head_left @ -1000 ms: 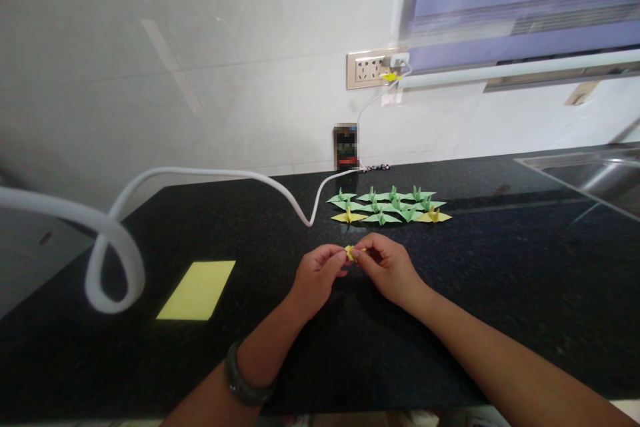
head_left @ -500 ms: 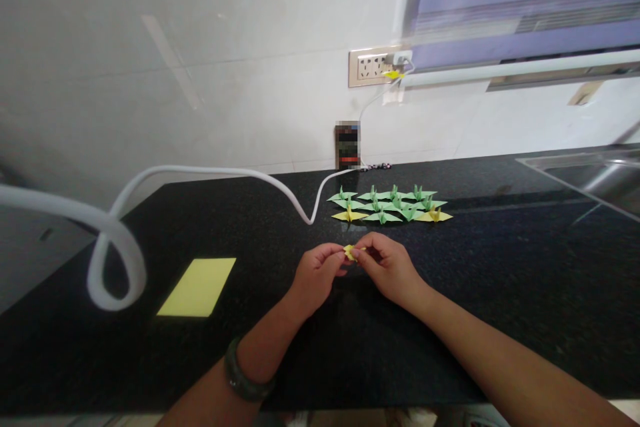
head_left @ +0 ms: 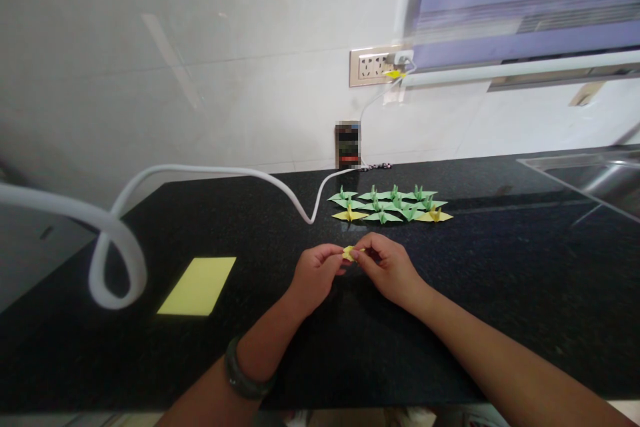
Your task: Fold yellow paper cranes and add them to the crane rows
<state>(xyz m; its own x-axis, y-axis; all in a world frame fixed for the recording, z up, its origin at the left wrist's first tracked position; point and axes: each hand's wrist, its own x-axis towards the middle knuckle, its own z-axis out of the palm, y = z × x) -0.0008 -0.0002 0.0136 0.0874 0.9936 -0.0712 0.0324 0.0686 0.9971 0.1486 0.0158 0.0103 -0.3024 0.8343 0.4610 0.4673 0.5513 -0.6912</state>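
Note:
Between my two hands is a small piece of folded yellow paper (head_left: 349, 253), mostly covered by fingers. My left hand (head_left: 319, 273) pinches its left side with thumb and forefinger. On the other side, my right hand (head_left: 387, 265) is closed on it, thumb toward me. Just beyond the hands stand several folded paper cranes in close rows. Most are green, like this green crane (head_left: 383, 216); a yellow crane (head_left: 349, 214) sits at the front left and another yellow crane (head_left: 435, 215) at the front right.
A stack of yellow paper sheets (head_left: 199, 287) lies on the black countertop (head_left: 320, 360) at left. A thick white cable (head_left: 230, 172) loops across the left side. A phone (head_left: 348, 145), blurred out, leans on the wall below a socket (head_left: 370, 67). A metal sink (head_left: 600, 180) is at right.
My fingers have shifted very slightly on the folded yellow paper. The cranes, the sheets and the cable stay where they were.

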